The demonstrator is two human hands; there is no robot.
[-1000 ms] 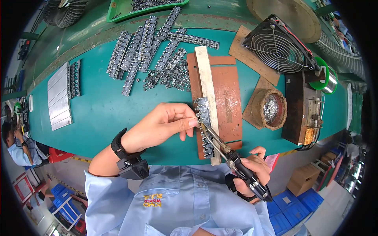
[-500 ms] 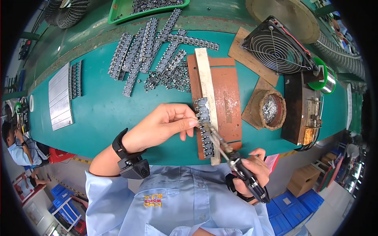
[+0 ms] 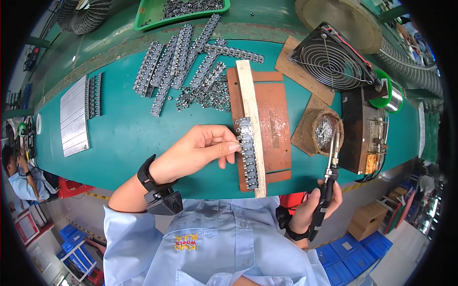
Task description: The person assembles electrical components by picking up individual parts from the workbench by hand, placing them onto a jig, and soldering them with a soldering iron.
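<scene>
A narrow strip of small circuit boards point(image 3: 249, 159) lies against a pale wooden bar point(image 3: 247, 88) on a brown board point(image 3: 273, 114). At the strip's left edge, my left hand point(image 3: 205, 150) is closed in a pinch, thumb and forefinger together. Whatever sits between those fingertips is too small or hidden to make out. My right hand point(image 3: 305, 212) grips the black handle of a soldering iron point(image 3: 324, 195). The iron's metal tip reaches the rim of a round brown pot point(image 3: 338, 148) that holds silvery scraps.
More board strips point(image 3: 164, 62) lie in a heap beyond my left hand, beside a pile of small metal parts point(image 3: 205, 95). Flat metal bars point(image 3: 74, 117) are at the left. A fan point(image 3: 331, 59), solder spool point(image 3: 393, 95) and dark metal box point(image 3: 355, 133) stand at the right.
My right hand has swung the soldering iron rightward, off the board strip and over to the pot. My left hand has stayed at the strip's edge.
</scene>
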